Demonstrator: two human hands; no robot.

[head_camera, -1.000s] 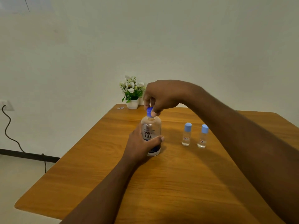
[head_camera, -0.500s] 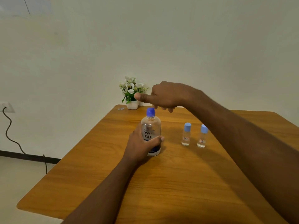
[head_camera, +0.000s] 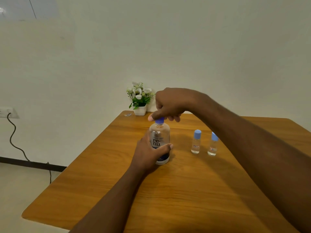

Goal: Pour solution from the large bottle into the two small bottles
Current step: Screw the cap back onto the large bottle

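The large clear bottle [head_camera: 159, 138], labelled "re-nu", stands upright near the middle of the wooden table [head_camera: 185, 190]. My left hand [head_camera: 149, 153] grips its body from the left. My right hand [head_camera: 170, 104] is above it, thumb and fingers curled round its blue cap [head_camera: 159, 120]. To the right stand two small clear bottles with light blue caps on: one small bottle [head_camera: 196, 142] nearer the large bottle, the other small bottle [head_camera: 212, 145] partly behind my right forearm. Both hold a little clear liquid.
A small white pot of white flowers [head_camera: 139, 100] stands at the table's far edge by the wall. A wall socket with a black cable [head_camera: 11, 135] is at the left. The table's left edge drops to the floor.
Half a second ago my right hand was lifted off the cap with the thumb pointing left; it has come back down and grips the cap again. My left hand kept holding the bottle.
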